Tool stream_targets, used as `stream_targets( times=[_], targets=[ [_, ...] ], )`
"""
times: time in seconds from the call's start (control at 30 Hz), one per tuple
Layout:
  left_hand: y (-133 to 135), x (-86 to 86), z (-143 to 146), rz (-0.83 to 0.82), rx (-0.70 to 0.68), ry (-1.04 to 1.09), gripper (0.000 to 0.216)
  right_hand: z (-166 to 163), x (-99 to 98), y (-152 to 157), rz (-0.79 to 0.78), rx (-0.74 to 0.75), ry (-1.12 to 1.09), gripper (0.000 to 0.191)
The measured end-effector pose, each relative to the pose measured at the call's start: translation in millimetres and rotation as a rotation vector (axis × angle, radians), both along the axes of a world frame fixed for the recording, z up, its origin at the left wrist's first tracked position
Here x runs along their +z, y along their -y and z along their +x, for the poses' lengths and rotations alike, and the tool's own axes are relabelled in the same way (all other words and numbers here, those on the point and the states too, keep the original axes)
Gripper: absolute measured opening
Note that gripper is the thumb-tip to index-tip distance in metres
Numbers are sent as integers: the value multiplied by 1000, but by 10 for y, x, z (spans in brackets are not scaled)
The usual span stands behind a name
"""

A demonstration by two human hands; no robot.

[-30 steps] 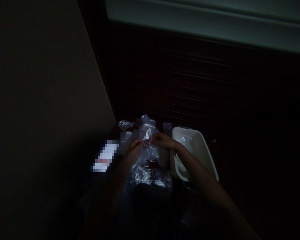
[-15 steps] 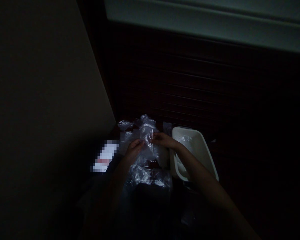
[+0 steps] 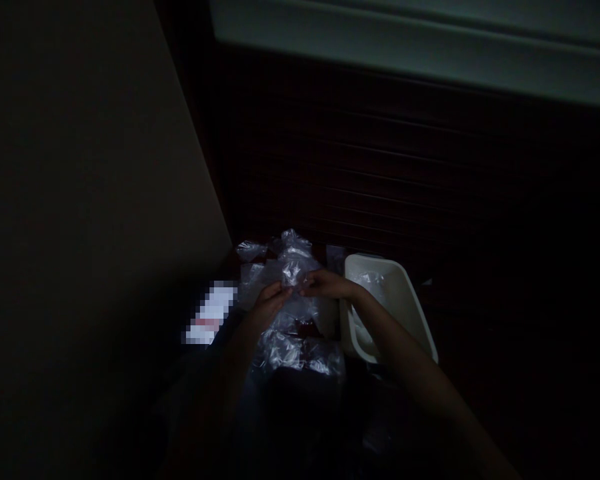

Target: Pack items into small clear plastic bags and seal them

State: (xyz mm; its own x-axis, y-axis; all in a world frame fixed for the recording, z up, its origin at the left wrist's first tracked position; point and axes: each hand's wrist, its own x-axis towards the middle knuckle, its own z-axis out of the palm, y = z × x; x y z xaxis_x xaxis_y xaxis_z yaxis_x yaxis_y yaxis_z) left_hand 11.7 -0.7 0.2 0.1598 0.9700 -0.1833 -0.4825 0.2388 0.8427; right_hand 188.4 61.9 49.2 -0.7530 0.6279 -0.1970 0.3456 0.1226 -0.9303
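In dim light, a clear plastic bag [image 3: 292,272] is held between my two hands. My left hand [image 3: 271,297] pinches its left side with fingers closed. My right hand [image 3: 326,284] comes in from the right, thumb and fingers closed on the other side of the same bag. Under and behind the hands lie more crumpled clear plastic bags [image 3: 296,245]. Closer to me, a shiny pile of plastic bags [image 3: 287,352] catches the light. A white plastic bin [image 3: 423,320] stands under my right forearm, with some clear plastic inside it.
Left of my hands is a bright blurred-out screen or sheet [image 3: 211,312]. A pale wall [image 3: 90,147] rises on the left. Dark slatted panelling [image 3: 370,153] stands behind, below a light ledge [image 3: 410,50]. A small clear plastic piece [image 3: 251,250] lies near the corner.
Both hands have shifted slightly down toward me, with the right fingertips closer to the left ones. The plastic between them has changed shape. The bin and surrounding bags look unmoved.
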Motion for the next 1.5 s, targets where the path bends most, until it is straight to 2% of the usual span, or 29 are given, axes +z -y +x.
stream_targets(
  times=[0.3, 0.5, 0.67, 0.83, 1.0, 1.13, 1.3, 1.5],
  targets=[
    [-11, -4, -29, -6, 90, -114, 21, -4, -61, -37, 3, -105, -26, 26],
    [-64, -85, -57, 102, 138, -242, 24, -12, -54, -47, 46, -227, -88, 26],
    [-73, -93, -69, 93, 187, -235, 29, -13, -58, -56, 37, -304, -105, 26],
    [-66, -90, -94, 71, 176, -337, 10, 9, -85, -68, 61, -307, -115, 24],
    [-69, -79, -106, 90, 238, -344, 8, 33, -90, -78, 119, -267, -105, 16],
    [-69, -52, -94, 67, 232, -329, 14, 32, -88, -76, 151, -246, -76, 17],
    [-65, -20, -76, 18, 198, -114, 24, 15, -82, -68, 131, -271, -38, 17],
    [-52, -28, -71, 84, 199, -243, 43, 13, -62, -59, 97, -271, -38, 23]
  ],
)
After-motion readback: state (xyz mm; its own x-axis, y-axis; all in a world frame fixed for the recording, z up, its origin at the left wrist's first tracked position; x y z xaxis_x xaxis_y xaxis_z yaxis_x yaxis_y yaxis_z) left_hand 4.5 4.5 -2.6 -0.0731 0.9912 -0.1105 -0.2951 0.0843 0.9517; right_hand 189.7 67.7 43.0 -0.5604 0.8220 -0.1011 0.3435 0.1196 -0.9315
